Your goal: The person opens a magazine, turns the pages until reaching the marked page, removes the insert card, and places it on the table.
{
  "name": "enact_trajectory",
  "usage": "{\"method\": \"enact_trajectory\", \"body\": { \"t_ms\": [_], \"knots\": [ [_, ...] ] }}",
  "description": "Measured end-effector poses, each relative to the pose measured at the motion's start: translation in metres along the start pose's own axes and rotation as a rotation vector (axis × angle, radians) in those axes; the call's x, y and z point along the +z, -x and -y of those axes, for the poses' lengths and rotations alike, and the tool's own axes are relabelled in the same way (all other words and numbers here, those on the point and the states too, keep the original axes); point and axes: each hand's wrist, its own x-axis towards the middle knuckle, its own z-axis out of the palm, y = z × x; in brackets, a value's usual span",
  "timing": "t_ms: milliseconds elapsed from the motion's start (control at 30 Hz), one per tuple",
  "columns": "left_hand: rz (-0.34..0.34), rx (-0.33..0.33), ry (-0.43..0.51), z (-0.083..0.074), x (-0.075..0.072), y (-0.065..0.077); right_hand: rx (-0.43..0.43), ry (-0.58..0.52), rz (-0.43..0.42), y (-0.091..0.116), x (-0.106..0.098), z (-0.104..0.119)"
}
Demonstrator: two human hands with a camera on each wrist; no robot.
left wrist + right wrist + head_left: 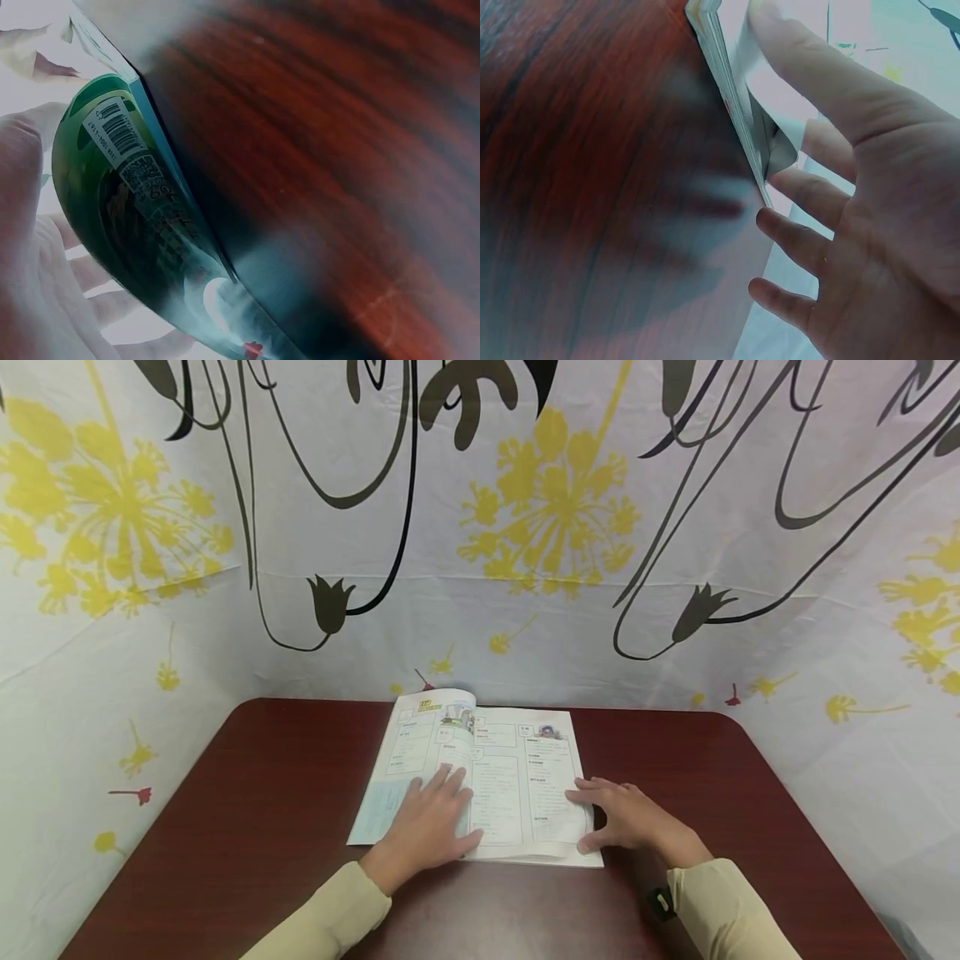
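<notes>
An open book (495,785) with printed pages lies on the table. My left hand (429,827) rests on its left page near the fold, fingers spread and mostly straight. In the left wrist view, part of the palm and fingers (52,277) show beside the curved green cover (112,217), which bears a barcode label. My right hand (637,822) is at the right page's outer edge, thumb and fingers apart and touching the paper. In the right wrist view, a bent page corner (781,154) sits between the thumb and the fingers of this hand.
The dark red wooden table (247,827) extends around the book. Behind it and at both sides hangs a white cloth (420,543) with yellow and dark flower prints. A dark band (662,902) is at my right wrist, beside the beige sleeve (723,902).
</notes>
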Motion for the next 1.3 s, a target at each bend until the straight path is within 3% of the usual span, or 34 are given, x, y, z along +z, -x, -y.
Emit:
{"method": "enact_trajectory", "body": {
  "t_ms": [167,433,800,1300],
  "knots": [
    [-0.015,0.028,-0.033,-0.003,0.001,-0.002,-0.005,-0.002,-0.008,-0.002,-0.001,0.000],
    [-0.059,0.015,-0.032,-0.005,0.001,-0.001,-0.032,-0.007,-0.029,-0.004,-0.005,0.002],
    [-0.033,0.023,-0.048,-0.005,0.000,-0.002,-0.111,0.004,-0.076,-0.003,-0.008,0.000],
    [0.045,-0.011,0.019,-0.002,-0.001,0.000,-0.003,-0.163,-0.029,0.011,-0.022,-0.016]
  ]
}}
